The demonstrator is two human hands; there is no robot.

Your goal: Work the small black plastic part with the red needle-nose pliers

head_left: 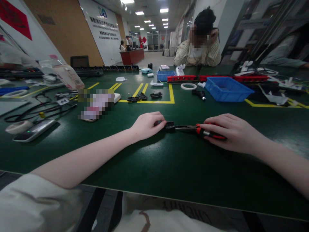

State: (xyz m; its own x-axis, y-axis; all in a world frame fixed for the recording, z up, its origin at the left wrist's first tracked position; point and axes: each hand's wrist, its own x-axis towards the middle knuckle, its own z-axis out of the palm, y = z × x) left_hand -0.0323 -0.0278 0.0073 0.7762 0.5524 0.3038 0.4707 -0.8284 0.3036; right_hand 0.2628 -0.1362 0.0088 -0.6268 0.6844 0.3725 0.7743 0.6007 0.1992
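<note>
My left hand pinches a small black plastic part between thumb and fingers, just above the green tabletop. Red-handled needle-nose pliers are in my right hand, its fingers wrapped round the grips. The long metal jaws point left, and their tips meet the right end of the black part. Whether the jaws clamp it or only touch it, I cannot tell. Farther back lie several similar black parts, among them one piece lying alone and a cluster left of it.
A blue bin stands right of centre, with a white ring and a dark tool beside it. At left are a phone, a bottle, black cables and a grey device. Across the table sits a person.
</note>
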